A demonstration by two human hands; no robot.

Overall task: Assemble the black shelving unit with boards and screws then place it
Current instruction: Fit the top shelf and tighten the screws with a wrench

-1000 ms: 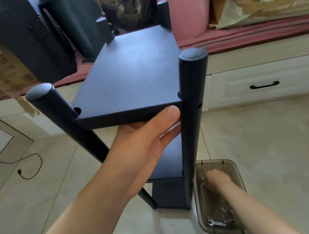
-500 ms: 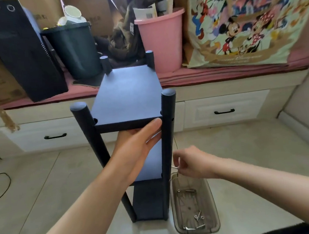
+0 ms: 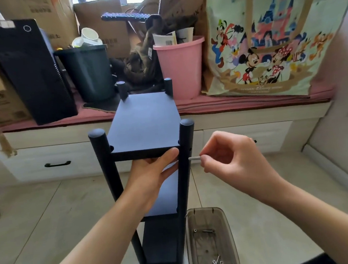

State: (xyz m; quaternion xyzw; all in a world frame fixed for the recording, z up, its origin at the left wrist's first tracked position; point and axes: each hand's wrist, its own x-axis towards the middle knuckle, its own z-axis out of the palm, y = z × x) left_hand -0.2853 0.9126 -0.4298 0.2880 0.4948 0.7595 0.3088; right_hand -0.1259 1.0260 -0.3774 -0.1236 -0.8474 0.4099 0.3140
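The tall black matte shelving unit (image 3: 149,174) stood upright on the pale tiled floor (image 3: 257,218), near the middle of the scene, with four round posts and three flat boards in place. Judged from this, assembly was well advanced; the top rectangular board (image 3: 145,123) still appeared to need fastening at the near right cylindrical post (image 3: 185,151), and final placement was not yet done.

The left hand (image 3: 151,174) supported the top board from below, thumb extended along the near edge and fingers underneath, not curled around it. The right hand (image 3: 230,158) pinched a slim silver metal screw (image 3: 194,159) between thumb and forefinger, its tip at the right side of the near right post, where small holes showed. Whether the tip had entered a hole could not be determined.

A translucent smoky plastic tray (image 3: 229,231) lay on the floor just right of the unit's base, holding several loose metal screws (image 3: 216,260). The boards presented a fine-grained matte finish; the posts had smooth domed caps.
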